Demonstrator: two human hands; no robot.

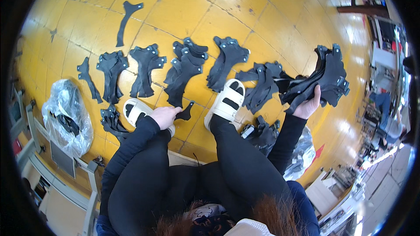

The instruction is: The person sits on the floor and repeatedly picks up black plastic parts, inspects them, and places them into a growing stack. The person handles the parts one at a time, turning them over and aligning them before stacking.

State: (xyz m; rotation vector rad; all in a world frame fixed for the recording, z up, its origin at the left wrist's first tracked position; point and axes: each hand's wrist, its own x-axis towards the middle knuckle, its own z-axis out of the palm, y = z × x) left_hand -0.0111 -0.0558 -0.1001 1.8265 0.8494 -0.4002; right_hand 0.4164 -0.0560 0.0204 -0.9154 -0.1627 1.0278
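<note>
My right hand (309,105) is closed round the lower edge of a thick bundle of black Y-shaped cut pieces (329,75), raised at the right. Small pale labels dot several of them. Low between my feet, my left hand (164,117) pinches a single black cut piece (187,111), whose forked end sticks out past the fingertips. Ahead of my feet lie piles of the same shape: one pile (112,72) at the left, another (146,67) beside it, a larger one (187,70) in the middle, and a pile (226,61) right of that.
A lone black piece (127,19) lies farther off on the yellow tiled floor (188,8). Clear plastic bags stand at the left (68,118) and right (302,155). My white sandals (227,102) are among the piles. A metal frame (57,188) borders the left.
</note>
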